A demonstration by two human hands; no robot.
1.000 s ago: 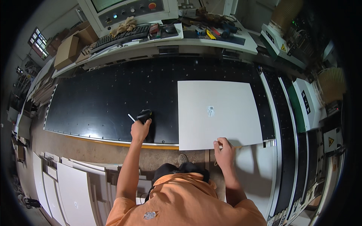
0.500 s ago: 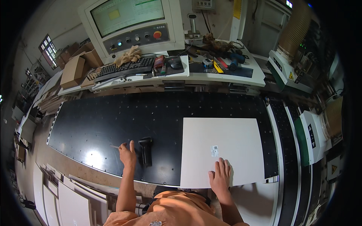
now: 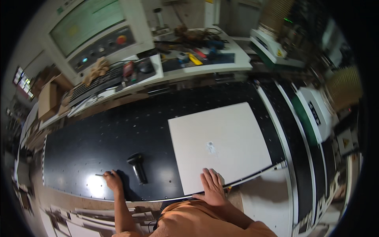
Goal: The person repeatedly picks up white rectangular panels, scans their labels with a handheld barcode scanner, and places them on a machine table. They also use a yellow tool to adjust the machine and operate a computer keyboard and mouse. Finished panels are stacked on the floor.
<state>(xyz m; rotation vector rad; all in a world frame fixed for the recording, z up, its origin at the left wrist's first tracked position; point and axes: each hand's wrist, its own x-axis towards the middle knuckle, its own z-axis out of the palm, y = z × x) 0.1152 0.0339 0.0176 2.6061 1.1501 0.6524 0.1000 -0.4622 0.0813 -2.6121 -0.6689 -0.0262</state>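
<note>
A square white panel (image 3: 221, 148) lies on the black machine table (image 3: 118, 134), a small printed label (image 3: 211, 147) stuck near its middle. My right hand (image 3: 212, 187) rests at the panel's near edge, fingers stretched out flat over it and thumb toward the table's rim. Over the near left of the table, my left hand (image 3: 114, 182) is closed on a thin pen-like stick (image 3: 98, 175) that points left; its exact kind is too blurred to tell. Between the hands, a black handheld barcode scanner (image 3: 137, 168) lies on the table, touched by neither.
Behind the table, a control console (image 3: 102, 43), keyboard (image 3: 96, 83), glove (image 3: 97, 70) and scattered tools (image 3: 193, 58) stand on a white bench. Rails (image 3: 276, 114) and a white-and-green machine head (image 3: 316, 112) border the right. Stacked boards (image 3: 87, 221) stand at the near left.
The whole view has tilted and shifted. My left hand has moved left and nearer, away from the scanner, with the stick. My right hand has slid back to the panel's near edge.
</note>
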